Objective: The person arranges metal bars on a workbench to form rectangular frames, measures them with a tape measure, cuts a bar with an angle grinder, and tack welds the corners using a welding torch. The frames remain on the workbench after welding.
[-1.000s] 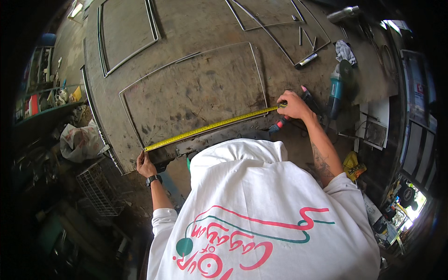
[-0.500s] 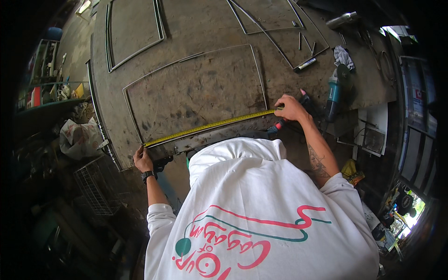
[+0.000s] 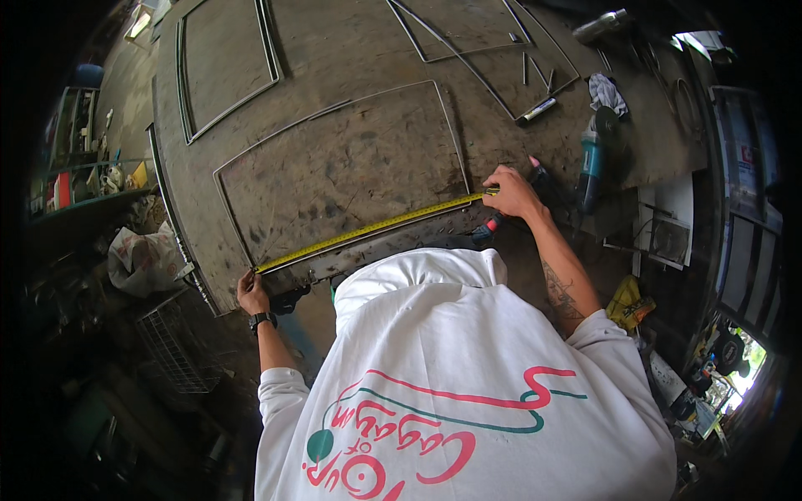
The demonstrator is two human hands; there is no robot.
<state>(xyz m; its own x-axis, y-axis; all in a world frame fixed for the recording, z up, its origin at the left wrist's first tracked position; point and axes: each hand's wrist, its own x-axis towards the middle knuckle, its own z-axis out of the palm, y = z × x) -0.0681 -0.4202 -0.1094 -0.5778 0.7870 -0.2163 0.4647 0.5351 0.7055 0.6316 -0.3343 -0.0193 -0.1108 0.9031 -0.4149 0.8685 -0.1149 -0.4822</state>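
A yellow tape measure [image 3: 368,230] is stretched along the near side of a thin metal rod frame [image 3: 330,110] lying on the worktable. At the frame's near left corner my left hand [image 3: 252,294], with a black watch on the wrist, pinches the tape's end. My right hand [image 3: 513,194] is closed around the other end of the tape, just beyond the frame's near right corner. The case, if it is in that hand, is mostly hidden by the fingers. The tape runs straight and taut between both hands, beside the near rod.
Right of my right hand lies a teal angle grinder [image 3: 591,163], with a white rag [image 3: 606,93] behind it. More rod frames [image 3: 272,50] and short rod pieces [image 3: 525,68] rest farther back on the worktable [image 3: 351,42]. A red-and-black tool [image 3: 489,227] is near the front edge.
The view has shifted slightly, so the table's things sit a little farther left. Both hands keep their hold on the tape, with no clear movement along the frame.
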